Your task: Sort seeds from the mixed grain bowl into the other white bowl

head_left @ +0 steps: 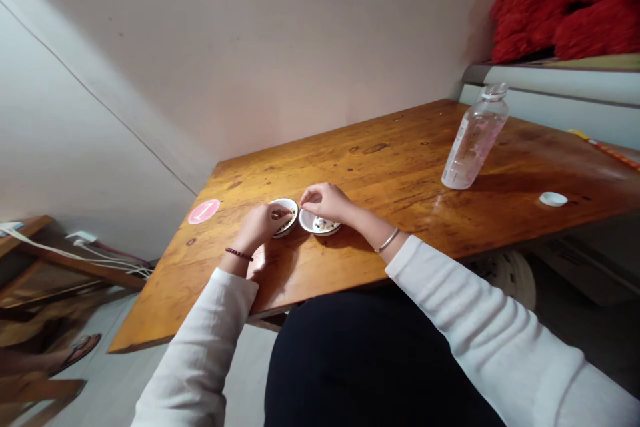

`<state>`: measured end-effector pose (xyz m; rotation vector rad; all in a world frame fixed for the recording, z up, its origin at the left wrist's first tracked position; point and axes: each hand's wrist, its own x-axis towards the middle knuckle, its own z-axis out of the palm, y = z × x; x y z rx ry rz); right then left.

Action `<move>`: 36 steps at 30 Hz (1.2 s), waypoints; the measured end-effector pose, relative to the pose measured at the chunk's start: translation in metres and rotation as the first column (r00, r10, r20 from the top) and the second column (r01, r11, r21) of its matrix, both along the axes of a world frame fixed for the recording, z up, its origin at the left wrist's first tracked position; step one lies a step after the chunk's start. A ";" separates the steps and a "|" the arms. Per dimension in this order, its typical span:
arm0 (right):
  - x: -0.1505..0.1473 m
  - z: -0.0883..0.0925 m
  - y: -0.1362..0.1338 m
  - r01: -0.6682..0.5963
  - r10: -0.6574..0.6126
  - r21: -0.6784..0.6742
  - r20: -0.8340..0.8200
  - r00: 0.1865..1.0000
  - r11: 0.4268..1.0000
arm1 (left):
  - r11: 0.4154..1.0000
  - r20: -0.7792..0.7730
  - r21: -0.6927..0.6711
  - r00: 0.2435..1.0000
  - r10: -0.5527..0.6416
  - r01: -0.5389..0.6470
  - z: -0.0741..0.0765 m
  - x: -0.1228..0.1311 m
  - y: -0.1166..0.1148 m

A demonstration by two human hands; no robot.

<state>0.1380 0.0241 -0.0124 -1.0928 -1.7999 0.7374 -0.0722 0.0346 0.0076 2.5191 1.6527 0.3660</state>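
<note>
I see a white left bowl (287, 202) and a white right bowl (307, 221), both small and round, upright side by side near the front edge of the worktop (360, 177). The left bowl, partly hidden from me, holds yellowish bits (292, 215); the right holds pale and dark bits (328, 225), part of its inside bare.
</note>
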 end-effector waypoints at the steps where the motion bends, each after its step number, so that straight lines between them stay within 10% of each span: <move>1: 0.000 0.000 0.000 -0.008 0.008 0.000 -0.002 1.000 1.000 | 1.000 0.002 0.001 1.000 0.001 -0.001 0.000 0.000 0.000; 14: 0.001 0.000 -0.002 -0.072 0.072 -0.012 0.007 0.997 0.997 | 0.997 0.187 0.049 0.981 0.042 -0.053 -0.001 0.003 -0.001; 21: 0.001 -0.001 -0.001 -0.089 0.088 -0.036 -0.006 0.996 0.995 | 0.954 0.768 -0.239 0.637 0.070 0.184 0.006 0.015 -0.009; 36: 0.001 -0.001 -0.002 -0.109 0.108 -0.021 -0.022 0.994 0.994 | 0.924 0.810 -0.302 0.574 0.120 0.233 0.008 0.017 -0.012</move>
